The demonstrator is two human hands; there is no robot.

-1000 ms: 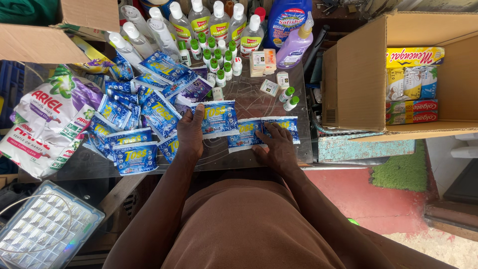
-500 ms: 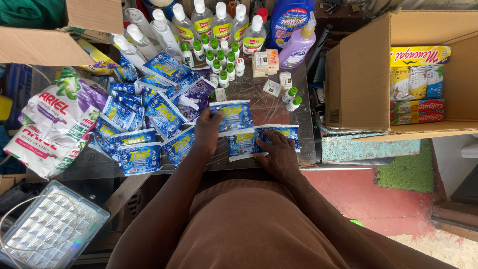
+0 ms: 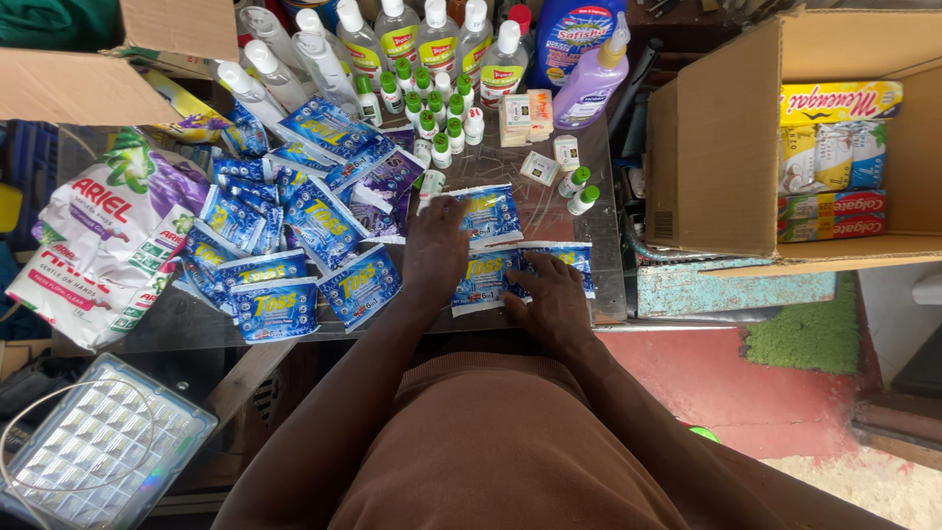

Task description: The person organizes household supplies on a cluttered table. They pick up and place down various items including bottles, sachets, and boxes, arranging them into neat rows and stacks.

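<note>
My left hand lies flat on the glass table, its fingers touching the left edge of a blue detergent sachet that sits higher than the rest. My right hand presses down on two blue sachets lying side by side: one to its left, one under its fingertips. Neither hand lifts anything. A loose heap of several more blue sachets spreads over the table's left half.
A big white-and-purple detergent bag lies at far left. Clear bottles, small green-capped bottles and a purple pump bottle line the back. An open cardboard box of packets stands right. A light panel lies lower left.
My left hand slid a sachet up and away from the pair near the front edge. My right hand stayed pressed on the two front sachets.
</note>
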